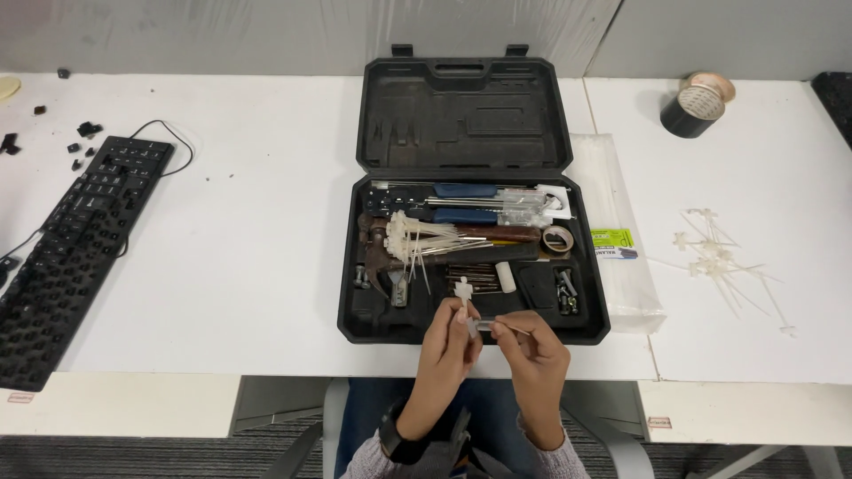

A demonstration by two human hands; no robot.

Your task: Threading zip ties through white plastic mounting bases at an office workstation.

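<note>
Tie [463, 288], white, held upright just at the front rim of the case [355, 266], head end up, tail running down into the fingers. Pinched low on the strap by the left hand [448, 341], thumb and fingertips pressed together, other fingers curled. Met from the side by the right hand [532, 350], likewise pinching, thumb against forefinger on a thin tail end and a small grey piece too small to tell apart. Hands touching or nearly so, both just in front of the case.

Judged as the middle of fine two-handed work on one tie: held and lined up, not yet closed into any visible loop. Calls for a steady pinch on both sides and careful aim of the thin tail, given so small a head.

Inside the case: bundle [417, 235] of more white ties lying across a hammer [377, 239], small tape ring [557, 238] at its right side. Against the right wall of the case, a clear packet [621, 222]. Further right of the case, loose ties [723, 262] scattered on the table [248, 248]; beyond them, a black tape roll [697, 106]. Well left of the case, a keyboard [75, 248].
</note>
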